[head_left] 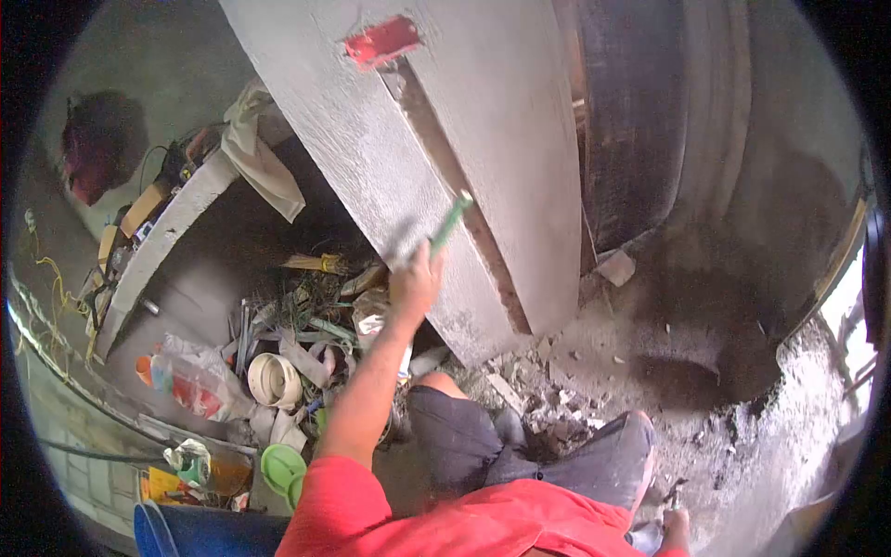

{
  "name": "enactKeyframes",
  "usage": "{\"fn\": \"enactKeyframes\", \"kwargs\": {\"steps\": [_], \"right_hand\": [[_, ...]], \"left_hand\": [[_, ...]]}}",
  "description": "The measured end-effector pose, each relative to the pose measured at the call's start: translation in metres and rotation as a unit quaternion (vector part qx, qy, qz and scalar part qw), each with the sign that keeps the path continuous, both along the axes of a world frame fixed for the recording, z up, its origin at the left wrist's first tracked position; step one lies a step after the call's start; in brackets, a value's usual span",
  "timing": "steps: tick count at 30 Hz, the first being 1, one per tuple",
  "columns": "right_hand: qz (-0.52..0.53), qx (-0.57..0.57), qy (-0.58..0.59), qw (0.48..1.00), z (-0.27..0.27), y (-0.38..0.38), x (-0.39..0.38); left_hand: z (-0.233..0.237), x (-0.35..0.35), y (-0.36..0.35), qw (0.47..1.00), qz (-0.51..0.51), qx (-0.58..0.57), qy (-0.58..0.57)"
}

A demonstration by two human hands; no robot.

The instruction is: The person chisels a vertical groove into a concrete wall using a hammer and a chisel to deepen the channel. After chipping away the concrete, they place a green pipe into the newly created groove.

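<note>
Seen from mid-view, a red box [382, 43] sits near 12 o'clock in the grey pillar [529, 139], atop a long groove [434, 139]. Rubble [557, 408] crowds the pillar's foot at 5; a cream ring [272, 381] lies among clutter at 8, a green basin [281, 467] at 7. The left arm reaches up; the left hand [415, 283] grips a green tool [450, 225], tip over the groove, contact unclear. Between 4 and 5, the right hand [676, 527] clasps a small tool [677, 492].

White glare [841, 302] breaks the dim, fisheye-bent view at far right.
</note>
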State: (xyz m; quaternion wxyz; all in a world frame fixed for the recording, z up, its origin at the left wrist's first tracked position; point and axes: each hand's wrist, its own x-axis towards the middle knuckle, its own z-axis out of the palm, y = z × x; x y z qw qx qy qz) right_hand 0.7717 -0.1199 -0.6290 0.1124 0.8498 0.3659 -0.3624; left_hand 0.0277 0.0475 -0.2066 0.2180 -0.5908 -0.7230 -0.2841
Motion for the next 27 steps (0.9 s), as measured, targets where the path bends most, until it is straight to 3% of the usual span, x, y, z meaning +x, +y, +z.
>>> {"fn": "enactKeyframes", "kwargs": {"steps": [1,3,4,5,6,7,8,10,11,14,15,16,17,18,19,20,21,22,23,24,25,27], "right_hand": [[-0.002,0.008,0.002,1.000,0.010,-0.005,-0.009],[0.168,0.148,-0.052,0.973,0.012,-0.024,-0.013],[0.305,0.083,0.051,0.947,-0.036,-0.007,0.031],[0.185,0.100,0.056,0.976,-0.098,-0.003,0.045],[0.063,0.111,0.051,0.991,-0.128,-0.015,0.059],[0.112,0.121,-0.039,0.986,-0.109,-0.019,0.052],[0.052,0.131,-0.019,0.990,-0.086,-0.018,0.044],[0.029,0.103,0.017,0.994,-0.048,-0.010,0.020],[0.026,0.015,0.005,1.000,-0.019,0.002,0.011],[-0.067,0.071,0.080,0.992,-0.018,0.021,-0.007],[0.084,0.153,0.008,0.985,-0.040,0.032,-0.001],[0.045,0.166,0.076,0.982,-0.033,0.050,-0.008],[0.245,0.258,0.061,0.933,-0.072,0.067,0.012],[0.295,0.103,0.004,0.950,0.014,0.106,-0.032],[0.239,0.178,0.090,0.950,0.023,0.128,-0.038],[0.088,0.212,0.049,0.972,0.065,0.155,-0.074],[0.141,0.243,0.026,0.959,0.118,0.178,-0.101],[0.111,0.293,0.081,0.946,0.130,0.200,-0.106],[0.182,0.323,-0.033,0.928,0.179,0.222,-0.134],[0.284,0.379,-0.039,0.880,0.151,0.259,-0.109],[0.265,0.376,-0.038,0.887,0.210,0.283,-0.139],[0.353,0.333,-0.034,0.874,0.228,0.358,-0.139]], "left_hand": [[-0.017,0.003,-0.004,0.994,0.003,-0.085,-0.063],[-0.042,0.007,-0.018,0.996,-0.070,-0.041,0.027],[-0.030,0.019,-0.028,0.990,-0.034,-0.126,-0.048],[-0.028,0.016,-0.028,0.989,-0.041,-0.133,-0.056],[-0.028,0.008,-0.029,0.990,-0.043,-0.092,-0.100],[-0.033,0.005,-0.037,0.987,-0.040,-0.052,-0.150],[-0.037,0.002,-0.046,0.982,-0.037,-0.066,-0.171],[-0.022,0.003,-0.059,0.979,-0.049,-0.090,-0.177],[-0.019,0.007,-0.068,0.978,-0.061,-0.106,-0.169],[-0.015,0.013,-0.080,0.961,-0.066,-0.159,-0.217],[-0.018,0.011,-0.075,0.948,-0.027,-0.227,-0.220],[-0.023,0.015,-0.068,0.951,-0.038,-0.254,-0.173],[-0.029,0.019,-0.055,0.952,-0.050,-0.277,-0.122],[-0.038,0.028,-0.041,0.937,-0.070,-0.307,-0.151],[-0.047,0.038,-0.023,0.931,-0.079,-0.324,-0.150],[-0.056,0.049,0.002,0.916,-0.124,-0.364,-0.114],[-0.065,0.061,0.027,0.896,-0.167,-0.403,-0.080],[-0.071,0.076,0.051,0.887,-0.192,-0.416,-0.058],[-0.081,0.088,0.077,0.876,-0.215,-0.431,-0.038],[-0.103,0.093,0.102,0.880,-0.234,-0.412,-0.034],[-0.128,0.097,0.128,0.884,-0.252,-0.392,-0.034],[-0.142,0.113,0.185,0.863,-0.211,-0.453,-0.065]]}}
